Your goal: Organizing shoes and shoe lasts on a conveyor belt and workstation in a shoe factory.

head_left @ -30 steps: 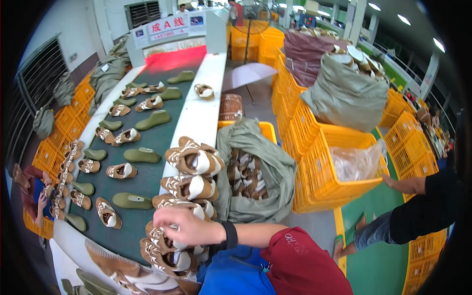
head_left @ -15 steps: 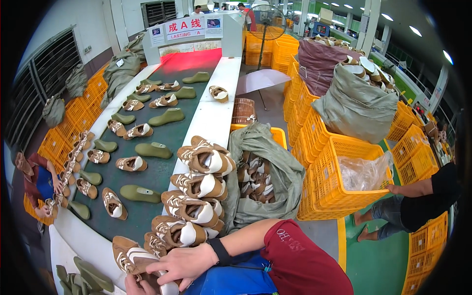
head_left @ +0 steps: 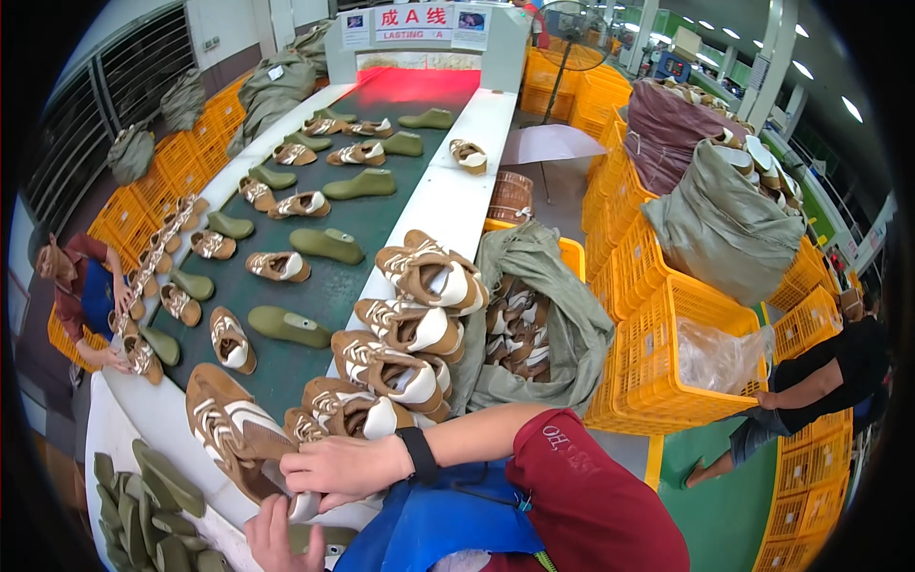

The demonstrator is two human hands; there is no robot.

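Note:
A brown and white lace-up sneaker [head_left: 238, 429] stands tilted at the near end of the line, its toe pointing up and left. My right hand [head_left: 343, 472] is closed on its heel end, with the fingers over the collar. Just below, a dark green shoe last [head_left: 334, 540] shows beside the sneaker's heel. The fingers and thumb of my left hand [head_left: 276, 539] lie around its left end; the lower part of that hand is cut off by the picture's edge. Stacked sneakers [head_left: 391, 367] stand right of my hands on the white ledge.
Sneakers and green lasts [head_left: 291, 326] lie on the dark green conveyor belt [head_left: 315, 300]. Loose lasts [head_left: 143, 505] are heaped at lower left. A co-worker [head_left: 81, 286] handles shoes at left; another person [head_left: 820, 372] grips a yellow crate [head_left: 648, 353]. A grey sack [head_left: 581, 334] holds more shoes.
My view has shifted, so the scene sits further right. The sneaker is tilted up more, a green last now shows below its heel, and my left hand has come away from the shoe.

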